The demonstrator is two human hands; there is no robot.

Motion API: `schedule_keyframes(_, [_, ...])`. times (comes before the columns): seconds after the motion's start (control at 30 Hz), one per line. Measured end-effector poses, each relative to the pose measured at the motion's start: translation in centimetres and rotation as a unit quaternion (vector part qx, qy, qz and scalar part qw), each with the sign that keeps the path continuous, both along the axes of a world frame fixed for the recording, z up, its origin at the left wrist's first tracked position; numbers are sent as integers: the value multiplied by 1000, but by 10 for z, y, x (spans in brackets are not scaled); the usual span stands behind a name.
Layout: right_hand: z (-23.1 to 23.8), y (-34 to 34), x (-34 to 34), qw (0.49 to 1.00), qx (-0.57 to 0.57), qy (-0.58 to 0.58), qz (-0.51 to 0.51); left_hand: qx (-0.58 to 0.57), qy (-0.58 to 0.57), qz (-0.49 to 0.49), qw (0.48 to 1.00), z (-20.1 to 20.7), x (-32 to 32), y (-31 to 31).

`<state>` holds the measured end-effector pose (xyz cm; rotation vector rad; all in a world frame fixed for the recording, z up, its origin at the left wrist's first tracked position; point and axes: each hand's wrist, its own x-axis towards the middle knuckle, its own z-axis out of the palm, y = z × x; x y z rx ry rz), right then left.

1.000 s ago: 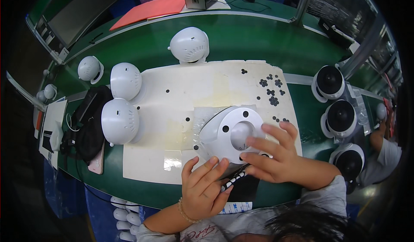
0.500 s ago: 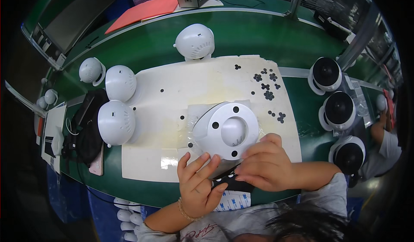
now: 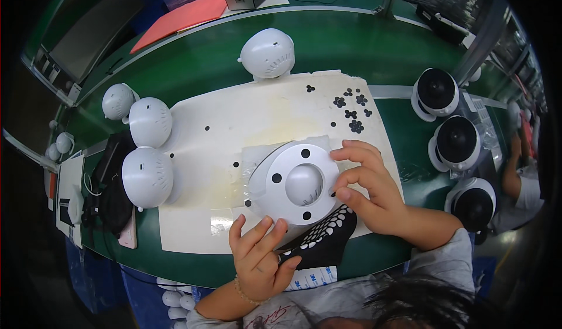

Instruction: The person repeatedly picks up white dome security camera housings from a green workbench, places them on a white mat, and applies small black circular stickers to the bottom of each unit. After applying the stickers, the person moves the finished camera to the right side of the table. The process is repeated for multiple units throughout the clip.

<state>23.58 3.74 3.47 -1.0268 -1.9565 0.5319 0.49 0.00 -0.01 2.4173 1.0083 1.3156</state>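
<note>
A white device [image 3: 293,176] with a flat ring-shaped base facing up lies on a piece of clear plastic. Several small black round pads sit on that ring. At its right edge my right hand [image 3: 374,191] pinches a small black pad [image 3: 333,194] between thumb and finger, touching the base. Below, my left hand [image 3: 257,258] grips the left end of a curved black sheet [image 3: 333,241] with rows of white round spots; its other fingers stretch up by the ring's lower left. A white sheet with blue print [image 3: 314,277] pokes out under the black one.
A cream board [image 3: 199,182] covers the green table, with loose black pads [image 3: 356,126] at its upper right. White cameras [image 3: 147,178] stand at left and one at the back; black-faced cameras [image 3: 457,140] line the right. A black bag [image 3: 114,182] lies far left. Another person sits far right.
My right hand has moved from the black sheet up to the ring's right edge with a pad. The black sheet now lies more exposed. The whole view has shifted slightly.
</note>
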Motion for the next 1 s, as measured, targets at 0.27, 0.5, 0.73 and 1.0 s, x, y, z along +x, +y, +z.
schedule_keyframes(0.27, [-2,1,0,1000,-15,21,1,-9,8,-4,1000,2,0,0])
schedule_keyframes(0.5, [-3,0,0,1000,12,-3,-1,-12,18,3,1000,3,0,-3])
schedule_keyframes(0.73, [-3,-8,8,969,180,-151,-78,-8,21,10,1000,2,1,-2])
schedule_keyframes(1.0, [-15,13,3,856,-407,307,82,-4,24,-16,1000,1,-2,-2])
